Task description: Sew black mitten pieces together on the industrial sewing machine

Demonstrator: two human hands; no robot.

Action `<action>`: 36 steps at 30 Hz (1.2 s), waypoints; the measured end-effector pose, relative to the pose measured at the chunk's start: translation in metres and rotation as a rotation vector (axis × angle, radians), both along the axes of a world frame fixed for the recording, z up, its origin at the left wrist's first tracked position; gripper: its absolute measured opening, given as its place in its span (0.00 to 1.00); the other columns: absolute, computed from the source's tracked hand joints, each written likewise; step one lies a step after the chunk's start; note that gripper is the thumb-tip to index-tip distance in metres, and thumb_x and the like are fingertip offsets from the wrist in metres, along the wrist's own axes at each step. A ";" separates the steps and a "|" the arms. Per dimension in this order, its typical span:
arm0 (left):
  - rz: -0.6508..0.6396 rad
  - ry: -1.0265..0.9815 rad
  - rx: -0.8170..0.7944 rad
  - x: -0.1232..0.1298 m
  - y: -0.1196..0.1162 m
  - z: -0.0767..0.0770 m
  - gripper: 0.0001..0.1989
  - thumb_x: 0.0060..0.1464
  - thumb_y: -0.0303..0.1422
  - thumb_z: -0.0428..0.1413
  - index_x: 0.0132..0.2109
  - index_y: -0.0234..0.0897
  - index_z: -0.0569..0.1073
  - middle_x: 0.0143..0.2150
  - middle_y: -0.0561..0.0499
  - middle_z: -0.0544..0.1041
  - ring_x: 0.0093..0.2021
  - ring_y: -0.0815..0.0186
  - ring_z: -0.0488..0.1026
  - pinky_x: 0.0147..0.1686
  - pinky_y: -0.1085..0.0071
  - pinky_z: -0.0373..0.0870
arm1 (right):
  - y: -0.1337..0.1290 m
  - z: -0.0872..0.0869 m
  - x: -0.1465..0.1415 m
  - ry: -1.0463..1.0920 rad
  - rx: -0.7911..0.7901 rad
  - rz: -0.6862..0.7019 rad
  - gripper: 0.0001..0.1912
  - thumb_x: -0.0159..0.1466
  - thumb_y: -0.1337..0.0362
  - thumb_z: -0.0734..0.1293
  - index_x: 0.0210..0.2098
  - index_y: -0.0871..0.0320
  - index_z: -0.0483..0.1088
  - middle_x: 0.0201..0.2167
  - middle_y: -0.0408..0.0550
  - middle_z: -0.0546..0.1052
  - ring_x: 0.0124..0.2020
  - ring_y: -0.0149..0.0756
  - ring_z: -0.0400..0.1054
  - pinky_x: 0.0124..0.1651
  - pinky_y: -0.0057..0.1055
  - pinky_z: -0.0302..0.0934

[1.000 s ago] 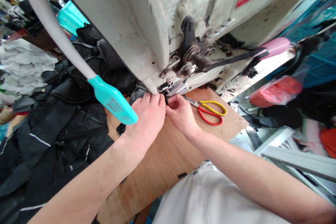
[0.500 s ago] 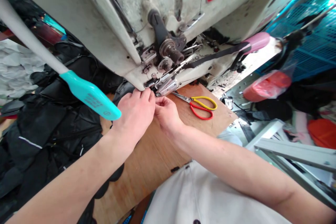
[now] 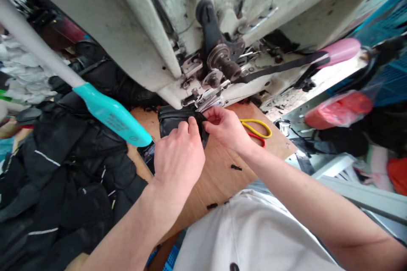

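Note:
A black fabric piece [image 3: 171, 119], with what looks like a zip along its far edge, lies under the sewing machine [image 3: 152, 38] near the presser foot. My left hand [image 3: 179, 150] rests over it, fingers curled down and gripping the cloth. At the fabric's right end, my right hand [image 3: 226, 130] pinches its edge between thumb and forefinger. Just beyond that hand are scissors [image 3: 261, 123] with one yellow and one red handle; their blades are hidden behind it.
A turquoise-ended lamp arm [image 3: 114, 114] reaches in from the left. Black garments [image 3: 57, 186] with pale strips heap up at left. A phone [image 3: 148, 154] lies on the wooden tabletop [image 3: 203, 190], with black scraps [image 3: 235, 167]. A red bagged bundle [image 3: 338, 110] sits at right.
Both hands have drawn back from the needle area toward me, and the black fabric now shows between them and the machine. The right hand now covers the scissor blades. The view has shifted slightly.

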State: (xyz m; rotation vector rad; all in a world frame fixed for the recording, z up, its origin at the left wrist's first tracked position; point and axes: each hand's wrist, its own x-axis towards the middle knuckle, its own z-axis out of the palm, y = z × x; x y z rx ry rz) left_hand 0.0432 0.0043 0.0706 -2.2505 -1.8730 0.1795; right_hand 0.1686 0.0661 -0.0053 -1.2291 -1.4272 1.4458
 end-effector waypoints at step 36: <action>0.117 -0.791 0.546 -0.030 -0.008 -0.041 0.11 0.67 0.35 0.50 0.47 0.35 0.75 0.41 0.45 0.82 0.42 0.63 0.79 0.40 0.70 0.73 | -0.039 0.003 -0.013 -0.068 0.297 -0.134 0.15 0.59 0.71 0.67 0.46 0.54 0.71 0.46 0.48 0.71 0.40 0.35 0.71 0.41 0.32 0.69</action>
